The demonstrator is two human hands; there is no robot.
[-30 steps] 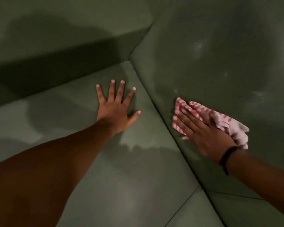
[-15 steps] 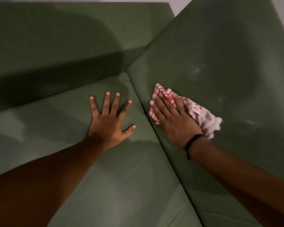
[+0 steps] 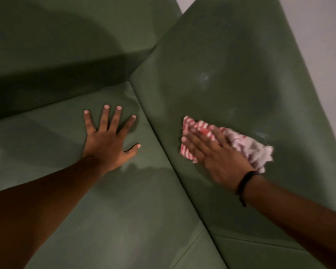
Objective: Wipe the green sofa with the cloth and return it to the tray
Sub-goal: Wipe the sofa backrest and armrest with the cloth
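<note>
Head view: right hand, flat and blurred, presses the cloth against the sofa backrest; left hand rests splayed on the seat; loose cloth may bunch, perhaps missing pale smudges; tray unseen.

Green sofa; red-and-white striped cloth; seemingly black wristband.

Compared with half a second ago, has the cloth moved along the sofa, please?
Yes. The cloth, under the right hand, has slid right, away from the seam between seat and backrest; earlier its edge nearly touched that seam.
</note>
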